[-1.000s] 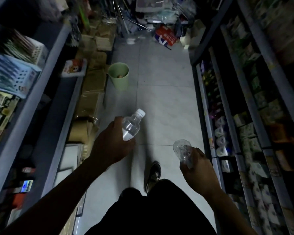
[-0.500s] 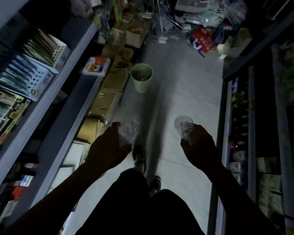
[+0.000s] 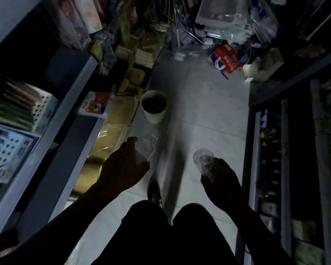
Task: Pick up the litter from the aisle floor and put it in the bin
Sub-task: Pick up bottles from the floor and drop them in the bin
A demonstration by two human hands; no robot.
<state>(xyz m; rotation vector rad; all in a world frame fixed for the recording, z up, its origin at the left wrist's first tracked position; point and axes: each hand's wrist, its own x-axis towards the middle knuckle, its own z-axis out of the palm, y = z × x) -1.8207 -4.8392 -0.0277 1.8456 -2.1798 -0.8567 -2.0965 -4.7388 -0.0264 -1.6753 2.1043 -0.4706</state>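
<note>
a clear plastic bottle [image 3: 147,148] — blurred — is gripped by the left hand [image 3: 122,167] at centre frame, just below the green bin [image 3: 154,106]. a second crushed clear bottle [image 3: 203,163] is held in the curled fingers of the right hand [image 3: 221,180], lower right of centre, above the tiled aisle floor [image 3: 208,111].

clear glossy plastic bottle [image 3: 146,148], matt bin [image 3: 154,106]

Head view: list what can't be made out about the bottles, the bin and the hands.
- Bottle in the left hand: motion blur smears it; cap and contents unreadable.
- Bottle in the right hand: its lower half is hidden in the grip.
- Bin: the inside is in shadow; contents unclear.
- Both hands: dark silhouettes; finger placement unclear.
- Shelves on the right: too dark to identify goods.
</note>
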